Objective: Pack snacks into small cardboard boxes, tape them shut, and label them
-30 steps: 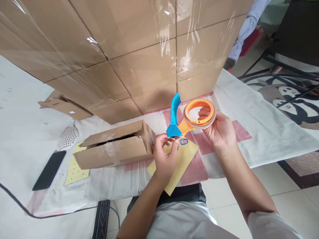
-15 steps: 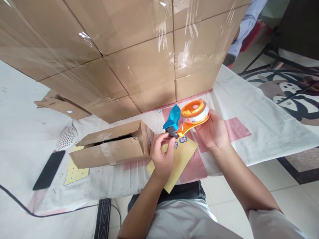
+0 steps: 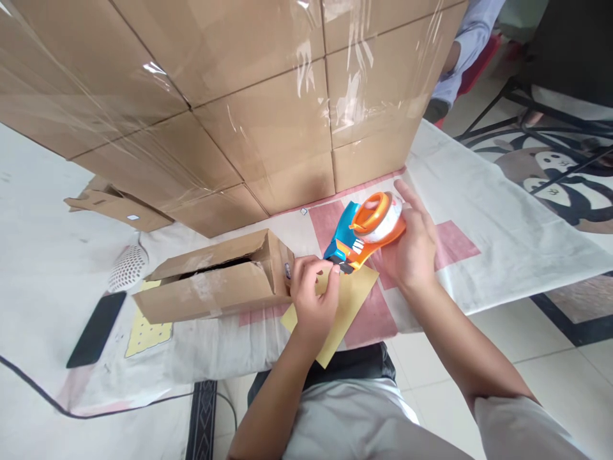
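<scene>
An orange and blue tape dispenser (image 3: pixel 364 248) with a roll of tape (image 3: pixel 385 223) on it is held above the table. My right hand (image 3: pixel 417 246) grips it around the roll side, with the index finger stretched out. At its dark front end, the thumb and fingers of my left hand (image 3: pixel 313 294) pinch the edge; whether they also hold a tape end is too small to tell. Beneath lies a yellow sheet (image 3: pixel 352 306) of paper or card. To the left of my left hand sits a cardboard box (image 3: pixel 215 281), its top flaps slightly gaping.
A wall of taped cartons (image 3: pixel 268 128) stands behind. On the left are a black phone (image 3: pixel 96 329), a yellow dotted card (image 3: pixel 148 332), a white perforated object (image 3: pixel 128 268), another carton (image 3: pixel 117 207) and a black cable (image 3: pixel 86 416). A person's sleeve (image 3: pixel 479 32) shows at upper right.
The tape dispenser has turned in my right hand, its blue part shifting right and its front end tipping down. My left hand has moved slightly right with it. The camera view has shifted slightly.
</scene>
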{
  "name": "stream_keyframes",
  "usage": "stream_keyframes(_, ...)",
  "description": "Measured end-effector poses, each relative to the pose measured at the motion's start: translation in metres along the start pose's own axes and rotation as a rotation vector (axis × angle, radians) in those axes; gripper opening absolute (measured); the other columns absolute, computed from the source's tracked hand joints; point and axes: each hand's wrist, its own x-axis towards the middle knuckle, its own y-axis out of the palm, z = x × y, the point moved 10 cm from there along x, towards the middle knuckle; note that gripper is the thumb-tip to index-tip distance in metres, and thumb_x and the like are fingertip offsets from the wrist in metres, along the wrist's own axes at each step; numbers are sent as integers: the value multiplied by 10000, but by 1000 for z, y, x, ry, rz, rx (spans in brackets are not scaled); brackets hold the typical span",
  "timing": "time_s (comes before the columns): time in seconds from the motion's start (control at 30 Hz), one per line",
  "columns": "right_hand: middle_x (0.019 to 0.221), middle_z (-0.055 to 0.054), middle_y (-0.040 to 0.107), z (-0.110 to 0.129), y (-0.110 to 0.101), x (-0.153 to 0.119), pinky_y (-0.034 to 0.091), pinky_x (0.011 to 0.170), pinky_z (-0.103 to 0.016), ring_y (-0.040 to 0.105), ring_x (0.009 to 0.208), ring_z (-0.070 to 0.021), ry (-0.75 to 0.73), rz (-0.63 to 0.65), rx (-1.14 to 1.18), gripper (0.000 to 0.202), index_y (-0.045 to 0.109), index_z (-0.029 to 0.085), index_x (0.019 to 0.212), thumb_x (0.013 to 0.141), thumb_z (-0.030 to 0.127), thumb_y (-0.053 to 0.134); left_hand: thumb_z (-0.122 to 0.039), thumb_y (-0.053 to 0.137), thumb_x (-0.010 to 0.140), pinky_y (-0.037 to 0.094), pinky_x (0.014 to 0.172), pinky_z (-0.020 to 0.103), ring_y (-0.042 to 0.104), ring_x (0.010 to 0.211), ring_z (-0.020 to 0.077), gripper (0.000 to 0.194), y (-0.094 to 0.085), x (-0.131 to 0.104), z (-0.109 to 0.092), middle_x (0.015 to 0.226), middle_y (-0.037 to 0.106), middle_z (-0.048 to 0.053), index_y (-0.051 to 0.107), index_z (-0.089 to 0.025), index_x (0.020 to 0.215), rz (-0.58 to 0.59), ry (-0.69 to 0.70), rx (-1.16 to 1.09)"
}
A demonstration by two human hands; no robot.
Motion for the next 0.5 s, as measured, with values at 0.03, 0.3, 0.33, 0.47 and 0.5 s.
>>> stream_keyframes(0.03, 1016, -43, 749, 0, 3, -2, 616, 756, -377, 730, 1068, -265, -2, 24, -1, 376, 639, 322, 1264, 907, 440, 653, -236, 683, 943, 485, 773, 292, 592, 877, 152, 109, 1, 1, -6, 1007, 567, 41, 719, -239, 1046, 10, 43, 36)
stream_keyframes(0.3, 1088, -44, 729, 11, 3, -18, 581, 686, -388, 714, 981, -271, -154, 0, -199, 366, 632, 411, 1296, 950, 529, 613, -303, 723, 919, 458, 970, 382, 546, 1115, 236, 81, 28, 11, -8, 1160, 530, 67, 787, -274, 878, 276, -39, 201)
stream_keyframes(0.33, 1103, -45, 721, 15, 1, -20, 576, 694, -386, 704, 969, -259, -198, -24, -237, 347, 642, 407, 1287, 961, 517, 601, -305, 720, 923, 458, 994, 379, 554, 1145, 234, 90, 30, 11, -8, 1175, 534, 62, 783, -276, 866, 293, -49, 153)
stream_keyframes(0.47, 1008, -41, 687, 19, 0, -20, 534, 656, -368, 655, 841, -225, -244, -39, -296, 285, 653, 393, 1232, 973, 488, 583, -286, 664, 962, 468, 1036, 378, 577, 1191, 223, 104, 32, 8, -14, 1239, 566, 62, 733, -262, 887, 330, -57, 40)
stream_keyframes(0.5, 948, -34, 669, 18, 0, -18, 516, 630, -358, 633, 784, -215, -237, -34, -293, 263, 648, 391, 1211, 971, 480, 586, -273, 637, 975, 477, 1025, 375, 584, 1186, 220, 107, 32, 8, -15, 1239, 579, 67, 710, -253, 899, 337, -61, 25)
